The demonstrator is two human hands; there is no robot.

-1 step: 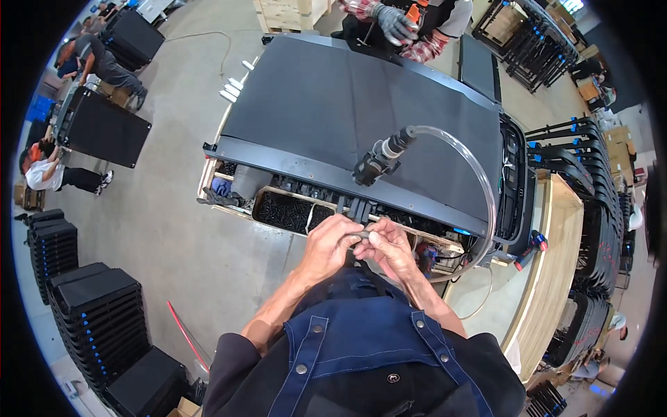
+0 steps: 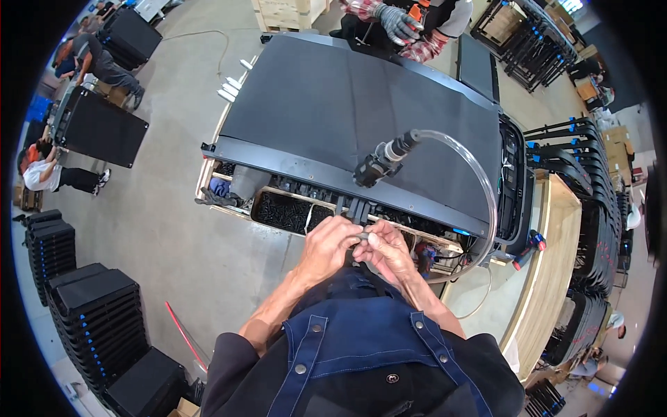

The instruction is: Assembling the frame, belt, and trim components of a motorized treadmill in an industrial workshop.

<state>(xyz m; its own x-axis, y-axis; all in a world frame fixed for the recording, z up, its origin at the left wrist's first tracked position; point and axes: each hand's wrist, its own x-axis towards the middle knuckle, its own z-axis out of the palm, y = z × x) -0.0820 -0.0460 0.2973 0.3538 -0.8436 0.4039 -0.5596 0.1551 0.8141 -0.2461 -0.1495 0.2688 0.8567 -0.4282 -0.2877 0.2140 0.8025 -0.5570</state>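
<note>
Where the fingertips meet: small dark piece [image 2: 363, 236], mostly hidden by the fingers, held just in front of the near edge of the dark panel [image 2: 306, 104].
Left hand [image 2: 325, 244]: thumb and fingers closed in a pinch on one end of the piece.
Right hand [image 2: 389, 251]: same, thumb on top, pinching the other end; exact contact hidden.
Just beyond the hands: black bars [image 2: 359, 208] standing out below the panel edge.
Parts bin [image 2: 255, 208]: dark, rounded corners, heaped with small black parts [image 2: 281, 210], likely screws, too small to be sure.
Compartment left of bin: blue cloth [image 2: 220, 186] plus a grey item, type unclear.
Over panel: black tool [image 2: 377, 165] on a clear hose [image 2: 479, 165]; can't tell if it touches.
Wooden crate, right [image 2: 564, 236]: open-topped, pale inside; red-and-blue power tool [image 2: 531, 251] near its left side.
Far side: co-worker's gloved hand [image 2: 398, 25] next to an orange tool [image 2: 417, 12].
Floor, left: stacked black frames [image 2: 97, 313].
</note>
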